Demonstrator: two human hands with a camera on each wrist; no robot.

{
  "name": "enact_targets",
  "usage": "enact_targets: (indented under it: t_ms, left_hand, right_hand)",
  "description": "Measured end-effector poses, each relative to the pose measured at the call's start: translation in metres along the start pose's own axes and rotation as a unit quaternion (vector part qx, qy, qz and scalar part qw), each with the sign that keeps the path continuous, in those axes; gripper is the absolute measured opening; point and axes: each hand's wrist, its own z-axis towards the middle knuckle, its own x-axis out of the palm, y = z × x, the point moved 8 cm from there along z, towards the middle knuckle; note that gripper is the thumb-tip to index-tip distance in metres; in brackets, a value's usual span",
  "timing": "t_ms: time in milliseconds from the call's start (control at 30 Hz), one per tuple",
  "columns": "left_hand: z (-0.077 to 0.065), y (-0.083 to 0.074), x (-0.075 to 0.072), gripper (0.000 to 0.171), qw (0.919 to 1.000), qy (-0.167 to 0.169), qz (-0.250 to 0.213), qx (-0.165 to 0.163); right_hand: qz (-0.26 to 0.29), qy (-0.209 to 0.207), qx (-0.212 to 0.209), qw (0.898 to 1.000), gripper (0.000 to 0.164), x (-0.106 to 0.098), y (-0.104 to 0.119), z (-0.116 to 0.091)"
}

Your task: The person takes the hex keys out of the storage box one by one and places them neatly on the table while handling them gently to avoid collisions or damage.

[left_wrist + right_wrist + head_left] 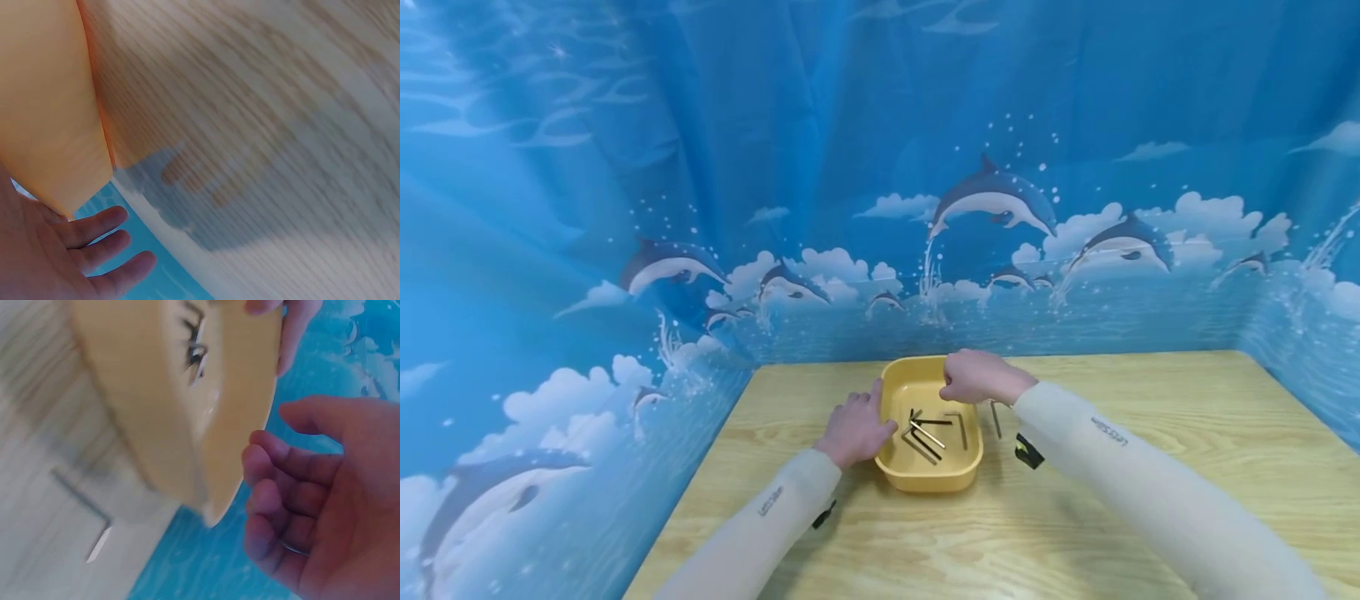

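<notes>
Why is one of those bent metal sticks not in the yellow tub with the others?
One bent metal key lies alone on the wooden table, just right of the yellow tub, while several like it sit inside the tub. The left hand rests on the tub's left side; the right hand hangs over its far rim, empty.

left hand (855, 427) flat, fingers (94, 226) straight, forearm stretched forward. right hand (976, 377) raised, fingers (275, 487) loosely curled, holding nothing.

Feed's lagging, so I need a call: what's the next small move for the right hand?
Probably lower the right hand to the hex key lying on the table just outside the yellow tray; several keys already lie inside, the left hand steadies the tray, and the right holds nothing.
</notes>
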Motion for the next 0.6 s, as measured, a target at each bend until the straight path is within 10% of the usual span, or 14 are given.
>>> enact_targets:
  t_ms: [600]
  left_hand:
    - [0.0,0.0,-0.002,0.083,0.9999,-0.008,0.008,0.01]
  right_hand:
    - [-0.028,0.144,0.037,0.988,0.015,0.034,0.034,0.056]
